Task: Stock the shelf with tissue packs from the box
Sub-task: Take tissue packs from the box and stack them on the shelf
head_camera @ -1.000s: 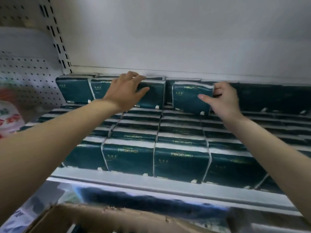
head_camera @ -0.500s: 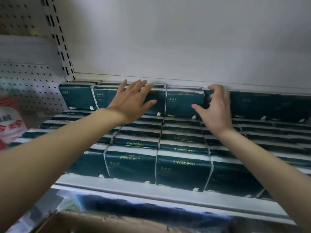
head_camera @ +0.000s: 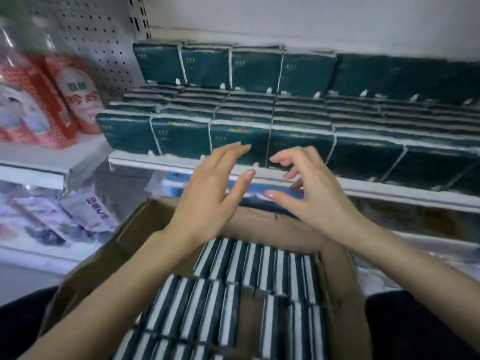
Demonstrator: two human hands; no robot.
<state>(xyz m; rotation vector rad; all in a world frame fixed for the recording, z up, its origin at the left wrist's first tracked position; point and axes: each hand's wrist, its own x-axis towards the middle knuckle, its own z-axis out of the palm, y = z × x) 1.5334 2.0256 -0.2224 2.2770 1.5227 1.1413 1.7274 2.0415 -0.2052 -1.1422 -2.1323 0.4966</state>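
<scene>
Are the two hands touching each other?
Apart. The head view shows the left hand and the right hand side by side above the box, with a clear gap between their thumbs.

Red packs [head_camera: 33,105] on side shelf [head_camera: 85,152], white pegboard [head_camera: 104,35], pale packets [head_camera: 85,211] below

Tissue packs [head_camera: 241,141] are ranked in rows on the shelf [head_camera: 389,189]; below and in front, more packs [head_camera: 249,289] are stood in the box [head_camera: 104,263]. Bottles [head_camera: 78,94] are set left.
</scene>
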